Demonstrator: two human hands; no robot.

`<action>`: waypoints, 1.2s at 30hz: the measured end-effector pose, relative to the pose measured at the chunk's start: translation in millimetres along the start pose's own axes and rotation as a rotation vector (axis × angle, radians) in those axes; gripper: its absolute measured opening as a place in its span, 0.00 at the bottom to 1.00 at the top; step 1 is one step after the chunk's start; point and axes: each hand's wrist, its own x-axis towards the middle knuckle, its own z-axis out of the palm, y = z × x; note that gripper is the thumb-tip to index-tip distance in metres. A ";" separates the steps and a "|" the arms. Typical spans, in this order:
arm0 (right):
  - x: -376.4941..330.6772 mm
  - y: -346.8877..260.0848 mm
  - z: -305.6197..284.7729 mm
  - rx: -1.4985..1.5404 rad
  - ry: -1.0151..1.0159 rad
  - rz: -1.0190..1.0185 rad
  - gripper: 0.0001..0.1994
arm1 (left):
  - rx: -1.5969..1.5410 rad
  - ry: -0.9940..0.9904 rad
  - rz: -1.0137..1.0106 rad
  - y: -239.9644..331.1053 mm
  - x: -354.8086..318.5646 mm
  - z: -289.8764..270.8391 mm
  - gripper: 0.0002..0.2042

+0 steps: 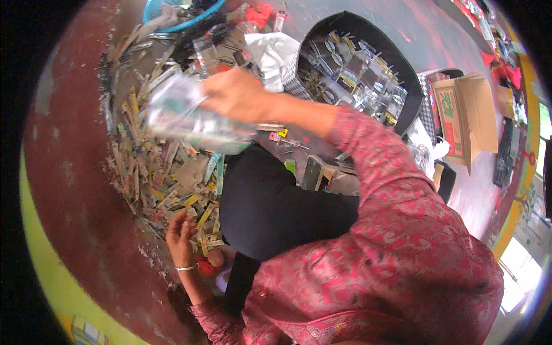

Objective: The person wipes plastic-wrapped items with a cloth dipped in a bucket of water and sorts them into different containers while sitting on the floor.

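Observation:
My right hand reaches across to the left, closed on a clear plastic package with white and green patches. Motion smears the package, so its contents cannot be made out. It hangs above a heap of flat paper-like strips in yellow, beige and teal. Lower down, my left hand holds nothing; its fingers are apart and slightly bent beside the heap's near edge. A pale bracelet circles that wrist.
Right of the heap stands a black-rimmed container full of clear plastic packs with small metal parts. An open cardboard box lies farther right. A blue basket is at the top. White cloth-like sacking sits beside the black container.

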 end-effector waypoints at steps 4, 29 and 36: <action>-23.9 20.9 -79.3 0.170 0.119 0.323 0.15 | -0.074 -0.043 0.016 10.6 -30.5 11.0 0.14; -455.7 -56.3 -431.3 -0.594 0.612 0.984 0.08 | -0.134 -0.098 0.008 -77.9 21.2 19.9 0.12; -516.9 -84.9 -430.0 -0.047 0.095 1.171 0.06 | 0.794 -0.572 0.624 -92.9 47.5 1.8 0.10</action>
